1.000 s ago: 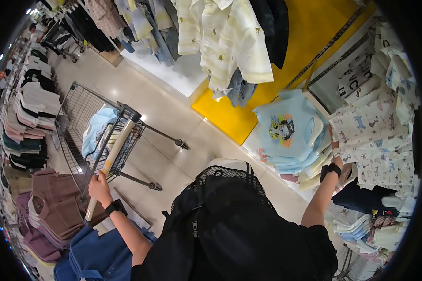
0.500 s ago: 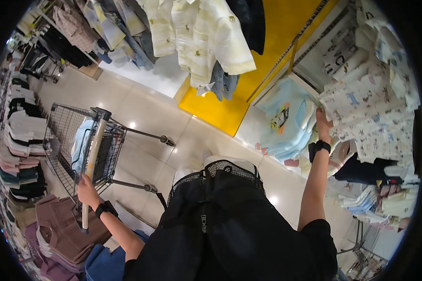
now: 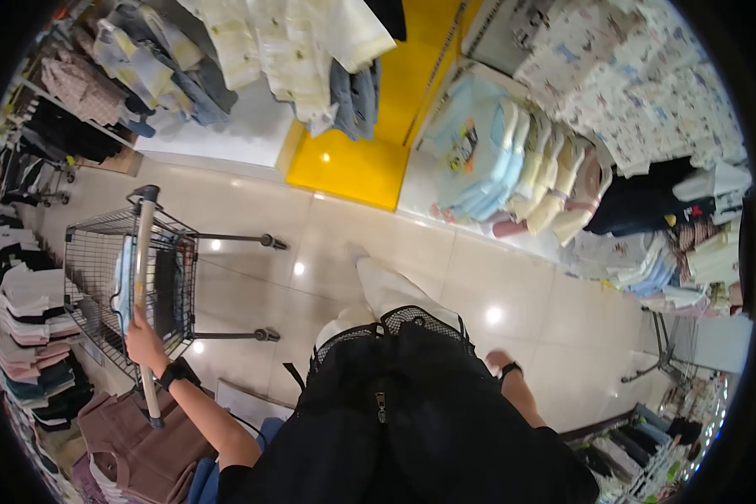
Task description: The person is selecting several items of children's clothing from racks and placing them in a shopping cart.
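Note:
My left hand (image 3: 145, 343) is wrapped round the pale handle (image 3: 143, 252) of a wire shopping cart (image 3: 92, 252). Light blue and dark items lie inside the cart. Beside my right hip hangs my right hand (image 3: 501, 361), over the floor and away from the racks. It is small and partly curled in view, and whether its fingers are closed is too unclear to tell. Each wrist wears a black band. The nearest hanging clothes on that side are light blue shirts (image 3: 479, 168) and cream tops (image 3: 546, 181).
Yellow and white platforms (image 3: 353, 172) stand ahead, under hanging shirts (image 3: 286, 59) and denim. Patterned white clothes (image 3: 630, 92) hang at upper right. Brown garments (image 3: 143, 437) are at lower left, more racks line the left edge, and another rack (image 3: 638, 445) stands at lower right.
My right hand has left the light blue shirts and dropped down beside my body. My left hand stays on the cart handle. The racks have shifted left and up in view.

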Available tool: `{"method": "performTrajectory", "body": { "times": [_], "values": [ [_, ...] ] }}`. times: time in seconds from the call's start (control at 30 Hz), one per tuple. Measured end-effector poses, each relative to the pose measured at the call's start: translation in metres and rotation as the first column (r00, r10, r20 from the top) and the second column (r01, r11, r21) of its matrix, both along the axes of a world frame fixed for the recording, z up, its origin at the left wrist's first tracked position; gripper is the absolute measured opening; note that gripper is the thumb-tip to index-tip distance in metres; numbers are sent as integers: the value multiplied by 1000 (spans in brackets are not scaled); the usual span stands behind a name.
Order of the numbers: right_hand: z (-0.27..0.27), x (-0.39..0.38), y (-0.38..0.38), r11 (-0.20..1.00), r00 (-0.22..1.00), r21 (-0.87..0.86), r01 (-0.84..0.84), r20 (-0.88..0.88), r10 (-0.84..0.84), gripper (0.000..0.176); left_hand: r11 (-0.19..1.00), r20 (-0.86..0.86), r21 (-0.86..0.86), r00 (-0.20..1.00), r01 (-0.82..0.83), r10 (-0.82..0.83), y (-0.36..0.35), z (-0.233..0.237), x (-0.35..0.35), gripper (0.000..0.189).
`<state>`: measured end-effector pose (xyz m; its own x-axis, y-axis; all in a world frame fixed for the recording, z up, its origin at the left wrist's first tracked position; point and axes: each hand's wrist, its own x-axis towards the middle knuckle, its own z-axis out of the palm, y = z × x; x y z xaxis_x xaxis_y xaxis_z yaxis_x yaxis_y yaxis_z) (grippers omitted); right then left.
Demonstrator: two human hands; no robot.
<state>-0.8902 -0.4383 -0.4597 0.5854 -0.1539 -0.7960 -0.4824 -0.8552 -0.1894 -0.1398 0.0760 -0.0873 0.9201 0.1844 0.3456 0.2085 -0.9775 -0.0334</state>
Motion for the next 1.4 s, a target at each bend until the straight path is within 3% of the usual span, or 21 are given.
{"method": "performTrajectory", "body": {
  "times": [0.03, 0.07, 0.1, 0.13, 0.2, 0.27, 0.3, 0.37, 0.43, 0.47, 0.53, 0.67, 0.77, 0.87, 0.9, 1.07, 1.13, 1.27, 1.3, 1.4],
  "values": [
    [25, -23, 43, 1000, 1000, 3, 18, -24, -18, 29, 999, -35, -12, 999, 38, -39, 8, -3, 1, 59],
    [54, -23, 97, 858, 842, 108, 502, -287, -456, 28, 998, -80, -53, 996, 37, -41, 10, 1, -1, 58],
    [69, -22, 133, 497, 453, 69, 865, -533, -715, 28, 998, -121, -56, 992, 37, -43, 10, 2, -1, 64],
    [66, -39, 162, 911, 923, 196, 362, -211, -321, 27, 998, -154, -56, 987, 37, -45, 12, 3, 0, 69],
    [37, -90, 189, 842, 838, 129, 523, -257, -481, 24, 998, -149, -47, 988, 42, -48, 22, -7, 5, 70],
    [13, -131, 185, 869, 929, 330, 370, -133, -345, 25, 998, -142, -39, 988, 51, -56, 22, -9, 3, 72],
    [128, -40, 171, 326, 356, 142, 935, -361, -862, 23, 998, -120, -28, 991, 56, -59, 19, -7, -1, 70],
    [120, -36, 150, -26, 57, 234, 972, -341, -938, 18, 998, -104, -13, 993, 63, -64, 12, -1, -10, 69],
    [104, -31, 107, 158, 203, 271, 950, -150, -968, 29, 997, -98, -2, 993, 73, -73, 9, -3, -20, 70],
    [130, -2, 96, -2, -4, 326, 945, 5, -1000, 30, 997, -93, 4, 993, 71, -70, 10, -5, -23, 70],
    [128, 16, 67, 150, 60, 341, 928, 262, -963, 28, 995, -94, -20, 991, 96, -98, 10, -6, -28, 70],
    [191, 35, 53, 151, -66, 483, 863, 403, -913, 29, 997, -37, 50, 997, 63, -61, -2, -8, -60, 69],
    [201, 1, 69, 35, -127, 446, 895, 330, -936, 29, 996, -83, 29, 993, 83, -81, -12, -1, -86, 71],
    [151, -80, 114, -127, -194, 344, 930, 166, -967, 31, 994, -115, 18, 988, 105, -102, -12, -5, -104, 73],
    [127, -111, 136, -216, -250, 274, 937, 96, -963, 30, 992, -141, 34, 983, 120, -115, -13, -5, -112, 74],
    [125, -188, 242, -628, -586, 118, 769, -265, -766, 29, 991, -177, 8, 976, 131, -128, -52, 3, -164, 78],
    [140, -207, 263, -638, -599, 41, 769, -303, -741, 26, 993, -237, 31, 966, 110, -99, -61, 5, -181, 77],
    [147, -235, 266, -608, -564, -16, 794, -396, -725, 24, 979, -197, 50, 963, 199, -185, -87, 11, -224, 79],
    [138, -239, 257, -647, -596, 5, 762, -385, -705, 24, 979, -198, 51, 963, 196, -182, -94, 12, -233, 79],
    [113, -253, 204, -606, -538, 171, 777, -321, -780, 24, 982, -203, 40, 964, 182, -171, -111, 13, -259, 78]
  ]
}}
